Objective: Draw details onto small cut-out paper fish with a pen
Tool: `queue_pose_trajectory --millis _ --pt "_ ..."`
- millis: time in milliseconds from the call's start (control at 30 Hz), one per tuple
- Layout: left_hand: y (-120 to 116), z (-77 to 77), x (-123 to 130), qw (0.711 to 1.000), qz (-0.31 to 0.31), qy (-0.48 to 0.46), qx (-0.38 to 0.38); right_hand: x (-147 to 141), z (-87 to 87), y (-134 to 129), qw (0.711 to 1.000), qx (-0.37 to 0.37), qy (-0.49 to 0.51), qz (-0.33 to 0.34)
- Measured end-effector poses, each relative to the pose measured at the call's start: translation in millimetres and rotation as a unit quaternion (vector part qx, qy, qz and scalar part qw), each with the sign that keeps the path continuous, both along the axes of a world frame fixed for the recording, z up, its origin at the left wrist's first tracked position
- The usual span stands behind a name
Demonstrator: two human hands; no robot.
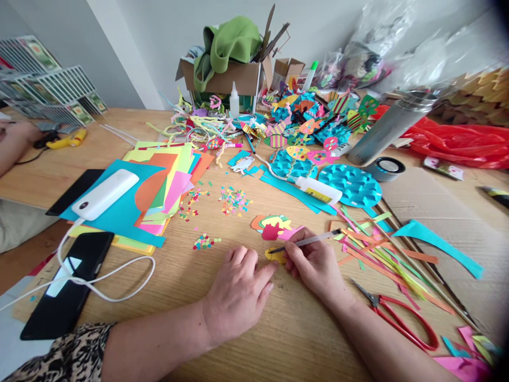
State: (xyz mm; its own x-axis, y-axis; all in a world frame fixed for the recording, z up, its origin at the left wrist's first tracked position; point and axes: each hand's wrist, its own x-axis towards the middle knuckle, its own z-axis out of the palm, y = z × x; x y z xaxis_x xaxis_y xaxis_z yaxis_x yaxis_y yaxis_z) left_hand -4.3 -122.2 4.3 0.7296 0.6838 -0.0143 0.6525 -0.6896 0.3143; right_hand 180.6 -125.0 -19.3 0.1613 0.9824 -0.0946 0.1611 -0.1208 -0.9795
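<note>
A small yellow paper fish point(274, 257) lies on the wooden table in front of me. My left hand point(240, 289) rests beside it with curled fingers, the index fingertip pressing at its lower edge. Pinched in my right hand point(312, 262) is a slim pen point(316, 240) with a clear barrel; its dark tip touches the yellow fish near a drawn line. Just beyond lie a dark pink paper fish point(272, 231) and a pale yellow paper fish point(280, 222), overlapping other cut shapes.
Red-handled scissors point(405, 318) and paper strips point(382, 249) lie to the right. Coloured sheets point(151, 159), a white power bank point(105, 194) and a black phone point(75, 286) are left. A glue bottle point(320, 190) and confetti point(234, 200) lie ahead. Another person's arm point(18, 138) shows far left.
</note>
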Motion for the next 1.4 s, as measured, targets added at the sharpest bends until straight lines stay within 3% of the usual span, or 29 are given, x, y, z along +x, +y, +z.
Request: queue_pose_trajectory --millis 700,1067,1400 --pt "-0.4 -0.5 0.1 1.000 0.001 -0.003 0.003 -1.3 2.5 0.8 1.000 -0.006 0.000 -0.004" --pt "-0.9 -2.8 -0.5 1.000 0.003 -0.015 0.011 3.3 3.6 -3.7 0.990 0.089 0.031 -0.103" --pt "-1.1 -1.8 0.0 1.000 0.008 -0.007 0.009 0.8 1.7 -0.7 0.999 0.038 -0.002 -0.003"
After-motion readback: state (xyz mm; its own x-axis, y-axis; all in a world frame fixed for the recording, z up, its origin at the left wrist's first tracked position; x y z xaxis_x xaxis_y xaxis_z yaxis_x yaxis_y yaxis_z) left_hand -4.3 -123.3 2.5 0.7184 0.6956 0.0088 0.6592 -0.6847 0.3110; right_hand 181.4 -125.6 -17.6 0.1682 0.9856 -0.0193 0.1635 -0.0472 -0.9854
